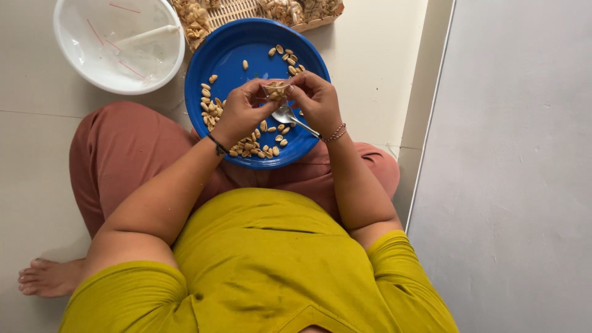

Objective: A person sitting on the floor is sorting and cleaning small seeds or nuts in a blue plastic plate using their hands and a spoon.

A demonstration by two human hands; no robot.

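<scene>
My left hand [242,111] and my right hand [316,100] meet over a blue plate [234,46] that rests on my lap. Both pinch a pale peanut shell [275,90] between their fingertips. A metal spoon [293,119] lies under my right hand, its bowl over the plate; whether the hand grips it I cannot tell. Several shelled peanuts [253,147] are scattered on the plate, most along its left and near rim, a few at the far side.
A white bowl [83,68] with thin shell scraps sits on the pale floor at the far left. A woven tray [231,8] with unshelled peanuts lies beyond the plate. A grey wall panel [512,172] runs along the right. My bare foot [49,277] rests at the lower left.
</scene>
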